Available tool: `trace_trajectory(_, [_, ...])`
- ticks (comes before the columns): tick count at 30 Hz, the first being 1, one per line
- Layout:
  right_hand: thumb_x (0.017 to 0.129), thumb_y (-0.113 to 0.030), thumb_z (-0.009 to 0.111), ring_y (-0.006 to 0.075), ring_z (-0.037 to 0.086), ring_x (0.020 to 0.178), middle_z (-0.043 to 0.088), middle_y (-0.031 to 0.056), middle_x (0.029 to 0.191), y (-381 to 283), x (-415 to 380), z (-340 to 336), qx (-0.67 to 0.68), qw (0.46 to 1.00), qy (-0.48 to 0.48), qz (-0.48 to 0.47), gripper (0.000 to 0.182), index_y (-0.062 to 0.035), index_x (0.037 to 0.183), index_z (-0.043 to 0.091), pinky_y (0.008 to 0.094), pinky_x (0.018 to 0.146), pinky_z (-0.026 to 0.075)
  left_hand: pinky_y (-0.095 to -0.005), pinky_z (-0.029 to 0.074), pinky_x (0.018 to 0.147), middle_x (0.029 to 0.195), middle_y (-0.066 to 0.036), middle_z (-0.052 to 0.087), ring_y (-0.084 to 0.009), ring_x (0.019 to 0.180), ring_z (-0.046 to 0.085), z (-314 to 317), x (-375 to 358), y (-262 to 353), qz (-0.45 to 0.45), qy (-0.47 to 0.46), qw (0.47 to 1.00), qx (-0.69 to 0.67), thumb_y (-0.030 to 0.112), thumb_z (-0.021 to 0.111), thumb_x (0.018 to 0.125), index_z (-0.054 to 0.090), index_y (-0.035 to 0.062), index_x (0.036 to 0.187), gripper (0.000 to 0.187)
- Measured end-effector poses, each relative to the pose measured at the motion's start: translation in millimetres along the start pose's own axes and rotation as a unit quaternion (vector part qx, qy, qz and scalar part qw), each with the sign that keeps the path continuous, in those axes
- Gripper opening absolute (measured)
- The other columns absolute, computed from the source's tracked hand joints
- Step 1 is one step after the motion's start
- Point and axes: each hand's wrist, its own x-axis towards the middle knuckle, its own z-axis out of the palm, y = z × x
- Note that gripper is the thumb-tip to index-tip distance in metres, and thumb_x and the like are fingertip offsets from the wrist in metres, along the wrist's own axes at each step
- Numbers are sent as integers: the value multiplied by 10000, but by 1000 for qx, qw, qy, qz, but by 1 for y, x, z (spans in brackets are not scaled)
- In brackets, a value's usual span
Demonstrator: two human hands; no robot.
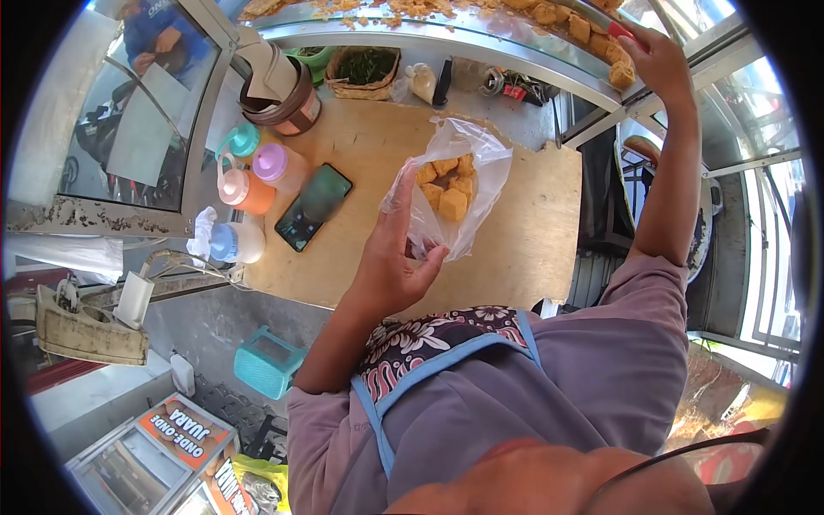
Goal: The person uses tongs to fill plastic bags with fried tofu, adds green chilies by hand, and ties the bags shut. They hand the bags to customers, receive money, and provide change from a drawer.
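Observation:
My left hand [399,262] holds the side of a clear plastic bag [489,189], with its fingers up along the film and the thumb at the lower edge. Several golden-brown fried tofu pieces [452,204] lie inside the bag, whose mouth gapes. Up at the right, my right hand [659,69] reaches to the glass display shelf and is closed around a red-handled utensil [620,31]; its working end is not clear. Close to that hand, more fried pieces [579,28] lie along the shelf.
On the wooden board [532,249] lies a phone [313,206]; left of it stand squeeze bottles [249,190] and a brown tub [292,107]. Behind are a basket of green chillies [365,73] and a glass-and-metal frame [481,33]. A turquoise stool [268,362] stands below.

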Motion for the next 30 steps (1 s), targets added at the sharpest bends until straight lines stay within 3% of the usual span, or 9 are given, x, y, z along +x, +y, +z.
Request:
trace_trajectory(3, [913,-193,604,154,623,912,678,111,1001,-13,-25,-35,150,987,-58,-27,328,-71,1217,621,263,853,454,-318,461,952,1507,-201,190,-257,1330,344,2,0,2,5,0,1000,13,-40,623,759,102,4,1482,892])
trace_trajectory(5, [908,-134,585,130,597,855,665,95,985,-33,-47,-57,217,970,-43,-105,337,-48,1233,605,266,778,451,-370,319,1057,1492,-241,215,-358,1359,284,4,2,2,-18,6,1000,-9,20,628,751,118,-19,1469,881])
trace_trajectory(8, [878,-53,585,144,578,764,632,101,918,-68,-77,-104,235,952,-141,-135,360,-20,1236,596,271,698,441,-396,249,1108,1482,-262,231,-408,1370,261,5,5,1,-28,11,999,-23,49,632,747,126,-30,1462,880])
trace_trajectory(11, [822,-7,605,157,541,687,583,108,827,-85,-97,-117,244,920,-179,-247,405,6,1226,590,284,619,415,-314,431,923,1502,-210,204,-280,1242,428,5,4,0,-27,7,999,-37,-39,604,754,92,3,1478,888])
trace_trajectory(13, [787,-4,630,187,546,655,574,116,807,-96,-109,-115,258,913,-212,-233,417,7,1203,600,296,587,413,-264,525,808,1513,-180,191,-197,1117,542,5,4,0,-36,3,998,-49,-89,586,755,73,20,1487,900])
trace_trajectory(19, [763,-23,663,240,547,582,570,112,770,-106,-114,-89,192,923,-241,-230,385,-3,1146,625,329,529,405,-236,529,732,1517,-171,198,-136,903,631,2,1,2,-53,5,997,-62,-102,578,746,72,20,1487,905])
trace_trajectory(23, [719,39,657,215,500,595,545,127,751,-107,-112,-87,229,907,-260,-239,474,20,1189,600,330,532,372,-236,529,738,1511,-173,205,-144,910,633,3,0,3,-55,20,994,-88,-94,582,749,79,18,1486,899])
trace_trajectory(30, [779,-96,663,271,598,617,582,105,770,-114,-108,-80,211,905,-252,-272,349,-51,1124,636,359,524,430,-264,531,798,1491,-172,232,-180,1026,598,0,0,3,-80,24,989,-121,-99,579,753,94,3,1479,880])
